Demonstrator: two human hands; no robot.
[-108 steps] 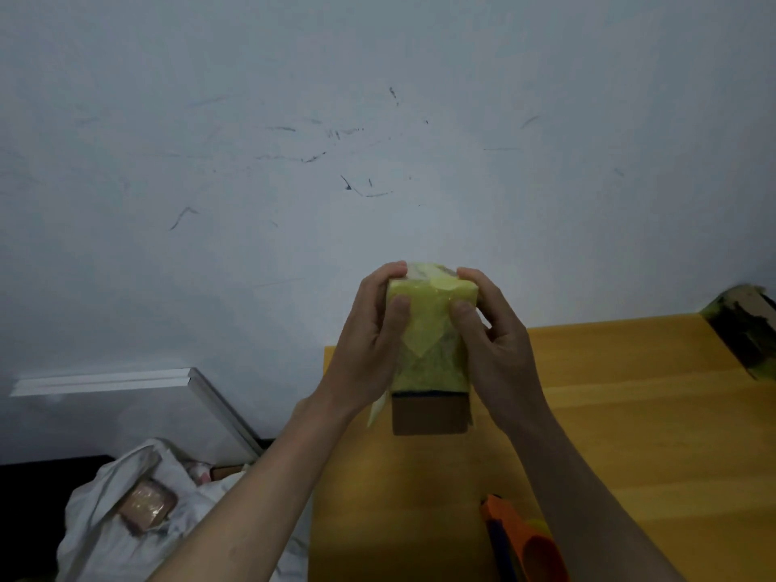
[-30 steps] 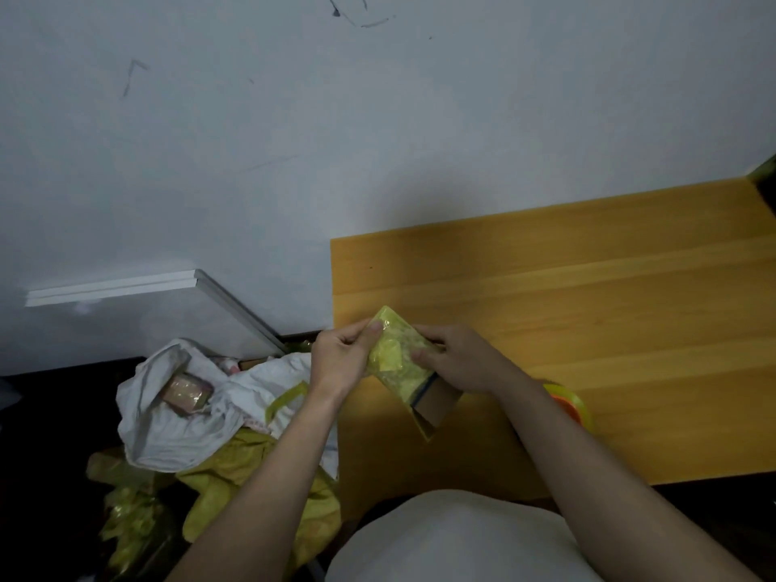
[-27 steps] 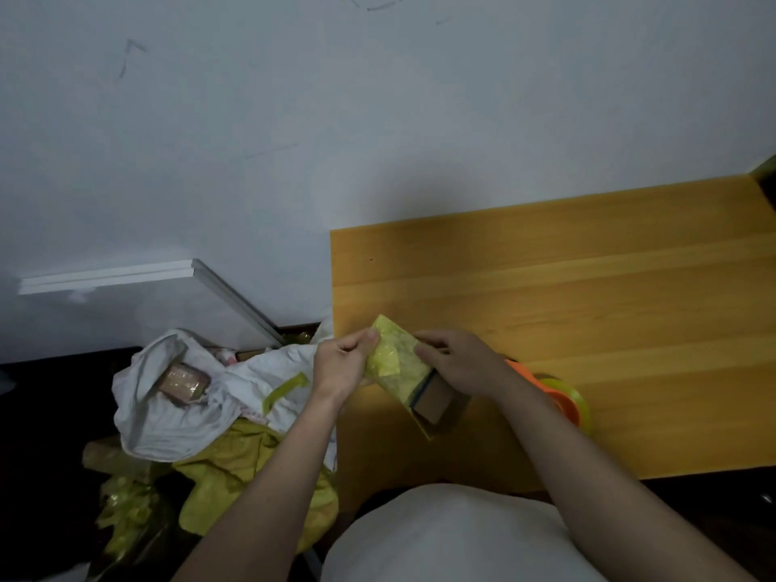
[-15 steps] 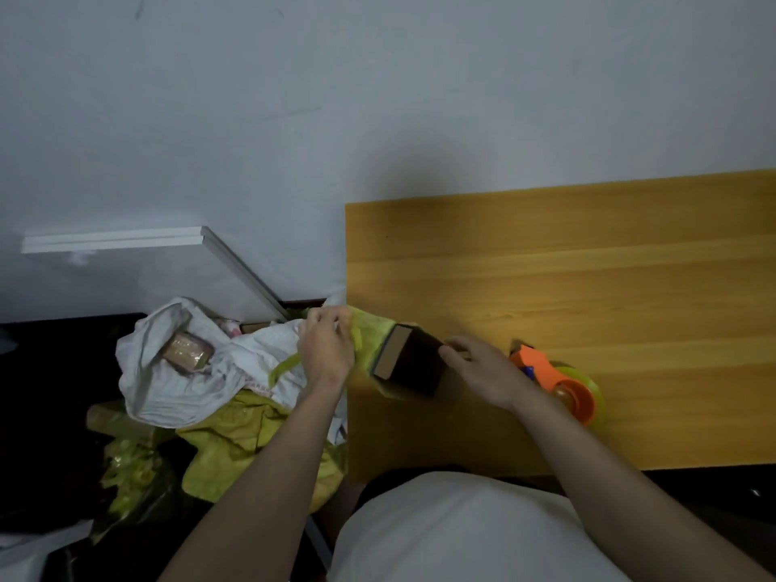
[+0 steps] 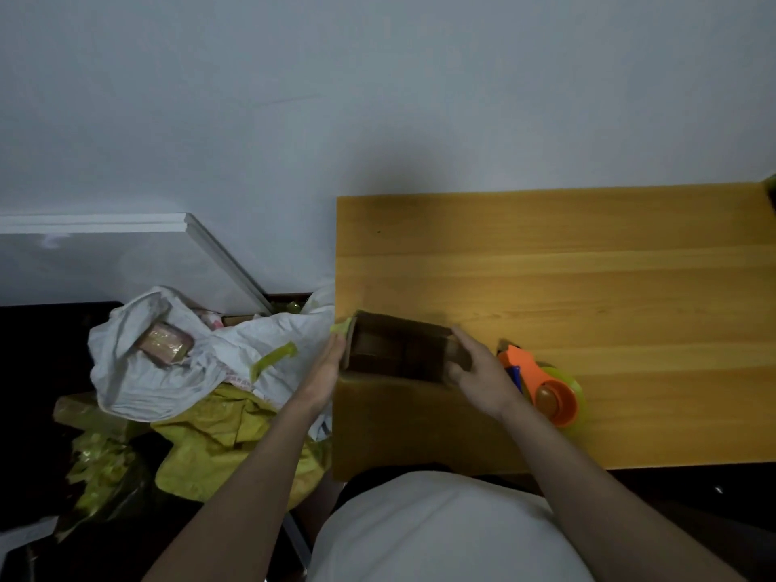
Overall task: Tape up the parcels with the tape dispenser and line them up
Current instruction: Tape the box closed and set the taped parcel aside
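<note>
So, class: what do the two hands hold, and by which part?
The brown parcel, by its two ends: left hand on the yellow-taped end, right hand gripping the other.

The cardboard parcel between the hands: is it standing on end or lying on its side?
Lying on its side. The parcel stretches lengthwise along the table edge, left hand and right hand at its ends.

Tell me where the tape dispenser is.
The tape dispenser lies on the table near its front edge, just right of the right hand.
</note>
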